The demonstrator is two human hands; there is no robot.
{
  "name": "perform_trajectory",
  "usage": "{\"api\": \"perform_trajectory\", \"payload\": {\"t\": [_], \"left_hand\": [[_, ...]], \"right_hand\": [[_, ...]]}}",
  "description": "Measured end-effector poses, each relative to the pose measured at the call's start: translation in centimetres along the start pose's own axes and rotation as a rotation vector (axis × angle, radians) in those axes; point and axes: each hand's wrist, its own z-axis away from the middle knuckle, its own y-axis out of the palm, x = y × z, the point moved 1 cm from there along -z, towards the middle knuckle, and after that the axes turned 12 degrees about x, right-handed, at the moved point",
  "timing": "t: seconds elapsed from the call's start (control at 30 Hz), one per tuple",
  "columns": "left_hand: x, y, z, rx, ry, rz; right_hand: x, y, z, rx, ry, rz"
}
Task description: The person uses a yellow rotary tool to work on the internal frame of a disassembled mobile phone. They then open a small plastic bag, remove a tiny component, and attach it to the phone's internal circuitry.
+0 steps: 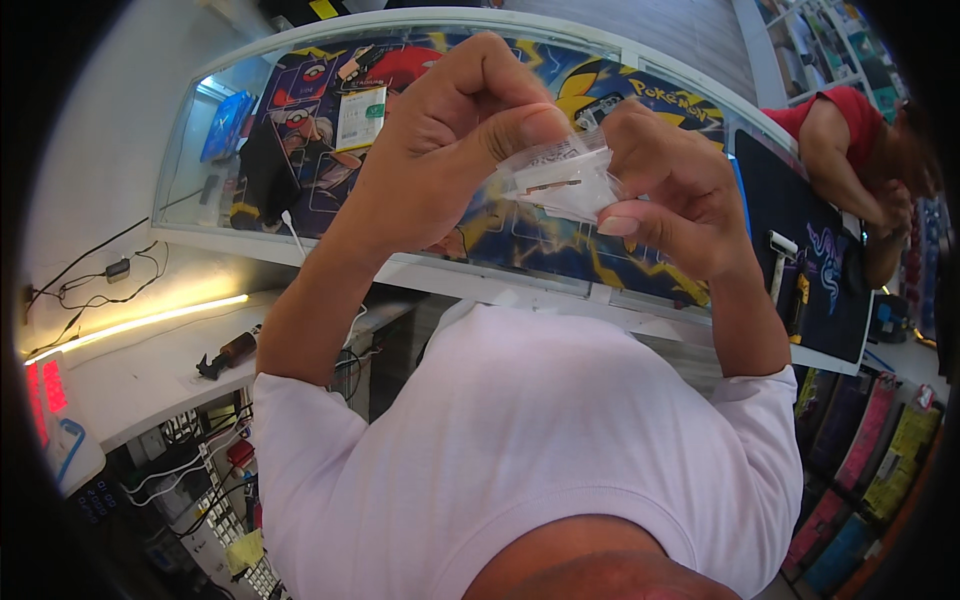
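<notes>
from my remote seat i judge the work early: the small clear plastic pouch [565, 180] looks sealed, its little part inside, nothing taken out yet. it is held up in the air between both hands, near the chest and over the glass counter [420, 265] with its colourful mat. my left hand [450, 130] is curled closed, thumb pinching the pouch's left edge. my right hand [665, 190] is closed too, thumb and fingers gripping the right side. opening it is left, i think.
</notes>
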Motion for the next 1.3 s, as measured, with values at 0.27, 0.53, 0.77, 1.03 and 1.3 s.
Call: {"api": "perform_trajectory", "payload": {"t": [0.27, 0.53, 0.77, 1.03, 1.3], "left_hand": [[0.6, 0.1, 0.7, -0.132, 0.276, -0.116], [2.7, 1.8, 2.1, -0.245, 0.303, 0.169], [3.4, 2.5, 2.3, -0.520, 0.125, -0.040], [0.9, 4.3, 3.4, -0.323, 0.114, -1.319], [2.3, 4.2, 3.1, -0.360, 0.102, -1.306]], "right_hand": [[0.3, 0.7, 0.5, -0.039, 0.221, -0.416], [0.0, 1.4, 1.1, -0.030, 0.226, -0.479], [-0.2, 1.8, 2.0, -0.210, 0.341, -0.562], [0.0, 3.5, 2.4, -0.313, 0.421, -0.073], [0.6, 5.1, 1.8, -0.296, 0.363, 0.333]]}}
